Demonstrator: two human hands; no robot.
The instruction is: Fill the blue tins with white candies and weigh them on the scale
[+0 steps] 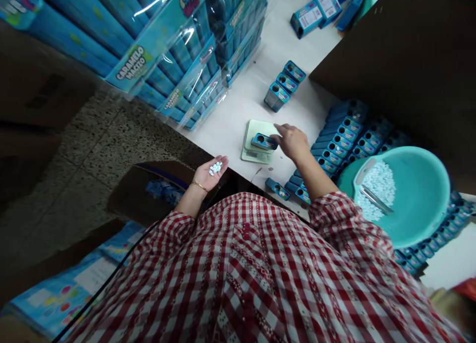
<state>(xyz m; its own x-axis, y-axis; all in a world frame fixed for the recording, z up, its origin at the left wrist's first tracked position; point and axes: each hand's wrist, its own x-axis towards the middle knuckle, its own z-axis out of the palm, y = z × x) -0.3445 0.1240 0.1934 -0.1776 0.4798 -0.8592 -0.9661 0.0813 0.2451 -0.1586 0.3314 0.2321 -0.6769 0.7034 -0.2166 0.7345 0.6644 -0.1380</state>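
My left hand [211, 172] is cupped palm up beside the table edge and holds a small heap of white candy pieces [215, 167]. My right hand [293, 141] reaches over a pale green scale [256, 143] and its fingers touch a small blue tin [264, 142] lying on the scale. The tin's open hole faces up. A gold bracelet sits on my left wrist.
A teal basin [420, 199] of white candies with a metal scoop sits at the right. Rows of blue tins [344, 140] lie beside it, three more tins [284, 84] stand farther back. Wrapped blue display boxes [178, 60] are stacked at the left. A cardboard box [148, 187] is on the floor.
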